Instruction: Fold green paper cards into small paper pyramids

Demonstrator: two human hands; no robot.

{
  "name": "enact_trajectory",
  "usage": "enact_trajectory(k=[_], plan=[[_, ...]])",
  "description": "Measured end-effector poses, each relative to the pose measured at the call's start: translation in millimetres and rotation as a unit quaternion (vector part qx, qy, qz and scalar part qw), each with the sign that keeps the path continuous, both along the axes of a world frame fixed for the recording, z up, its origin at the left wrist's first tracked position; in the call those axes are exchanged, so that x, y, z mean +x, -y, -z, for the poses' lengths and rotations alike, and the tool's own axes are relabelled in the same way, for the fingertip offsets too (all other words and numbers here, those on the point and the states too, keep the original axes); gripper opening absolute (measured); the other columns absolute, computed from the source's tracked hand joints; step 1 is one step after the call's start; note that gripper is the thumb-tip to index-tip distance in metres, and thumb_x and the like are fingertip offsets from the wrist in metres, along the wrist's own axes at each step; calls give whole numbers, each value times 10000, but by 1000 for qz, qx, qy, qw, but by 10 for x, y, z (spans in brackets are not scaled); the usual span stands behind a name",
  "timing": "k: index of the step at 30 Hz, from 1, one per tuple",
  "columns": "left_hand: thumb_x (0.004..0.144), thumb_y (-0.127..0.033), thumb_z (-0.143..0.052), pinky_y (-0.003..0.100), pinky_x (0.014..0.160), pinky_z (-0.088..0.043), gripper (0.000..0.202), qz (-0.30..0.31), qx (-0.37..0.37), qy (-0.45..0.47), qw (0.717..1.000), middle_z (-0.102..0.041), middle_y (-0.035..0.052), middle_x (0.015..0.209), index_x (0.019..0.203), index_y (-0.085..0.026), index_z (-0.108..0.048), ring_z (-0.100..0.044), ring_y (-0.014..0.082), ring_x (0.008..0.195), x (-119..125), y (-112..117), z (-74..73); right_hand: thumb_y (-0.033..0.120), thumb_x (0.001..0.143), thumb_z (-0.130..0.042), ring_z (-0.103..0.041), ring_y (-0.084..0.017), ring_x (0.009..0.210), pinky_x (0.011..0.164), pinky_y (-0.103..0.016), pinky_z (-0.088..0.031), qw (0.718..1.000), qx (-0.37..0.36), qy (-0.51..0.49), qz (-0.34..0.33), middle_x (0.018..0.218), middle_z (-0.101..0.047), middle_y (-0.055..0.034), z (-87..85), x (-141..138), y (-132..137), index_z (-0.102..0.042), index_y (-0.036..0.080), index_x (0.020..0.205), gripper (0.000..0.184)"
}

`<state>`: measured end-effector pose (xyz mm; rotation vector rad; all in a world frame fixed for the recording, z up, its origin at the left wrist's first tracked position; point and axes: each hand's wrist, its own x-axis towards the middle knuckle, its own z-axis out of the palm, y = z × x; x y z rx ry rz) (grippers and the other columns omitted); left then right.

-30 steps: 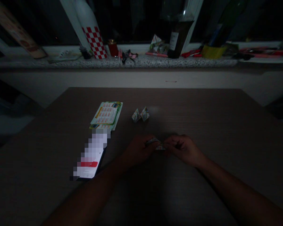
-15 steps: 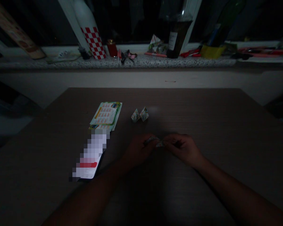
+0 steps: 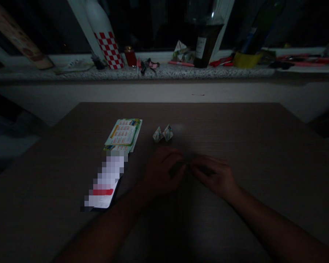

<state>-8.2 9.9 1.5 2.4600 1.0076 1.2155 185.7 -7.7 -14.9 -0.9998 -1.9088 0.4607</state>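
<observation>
Between my two hands, low over the table, is a small piece of folded paper (image 3: 186, 163), seen almost edge-on as a thin pale strip. My left hand (image 3: 163, 173) pinches its left end between thumb and fingers. From the other side, the fingertips of my right hand (image 3: 216, 175) close on its right end. Most of the paper is hidden by fingers and deep shadow. Just beyond my left hand stand two small pointed folded-paper pieces, a left one (image 3: 158, 135) and a right one (image 3: 168, 133), side by side.
A stack of printed calendar cards (image 3: 123, 132) lies left on the dark wooden table (image 3: 235, 128), with a lit phone (image 3: 105, 201) nearer me. Behind, the stone windowsill (image 3: 167, 75) carries a checkered bottle (image 3: 109, 49), a dark labelled bottle (image 3: 205, 47) and a yellow holder (image 3: 246, 60).
The folded paper has turned from showing its printed face to nearly edge-on. My left hand has rolled over slightly, its fingers rising, while the right fingers stay close to it.
</observation>
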Motion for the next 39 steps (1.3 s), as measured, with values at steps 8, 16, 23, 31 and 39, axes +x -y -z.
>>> enact_trajectory(k=[8,16,23,31,39], plan=[[783,-162,-583,357,843,-463,99,18,52,-49,997,-659,60,945,879,-171,-603,-588,180,903,4,-8,-29,114,823,-597,-672,-162,781,699,-258,-554,995,86,46,-25,874,-707,-71,-15,-28,26,-651,173,982,178],[826,-205,-551,334,801,-472,89,21,13,-50,998,-664,52,851,870,-166,-618,-592,169,839,12,-4,-45,153,812,-605,-667,-174,737,665,-288,-544,1000,21,-20,-6,822,-699,-57,-34,-37,41,-654,208,900,115],[830,-187,-562,295,773,-487,80,34,34,-49,998,-661,55,848,868,-155,-625,-597,153,819,10,-8,2,151,799,-617,-650,-165,712,646,-283,-524,999,-14,-32,-2,789,-688,-50,-50,-45,46,-639,204,854,79],[842,-173,-538,282,723,-482,96,53,77,-77,993,-652,44,803,837,-160,-633,-591,144,767,37,28,-15,164,750,-610,-613,-142,600,565,-256,-487,999,-33,-25,19,673,-658,-5,-65,-70,59,-613,206,761,44],[831,-158,-548,273,708,-485,88,65,73,-61,993,-651,53,820,859,-159,-632,-596,143,781,30,44,-21,163,761,-595,-606,-148,594,558,-264,-474,999,-18,-18,22,660,-645,-6,-80,-70,93,-620,214,757,57]])
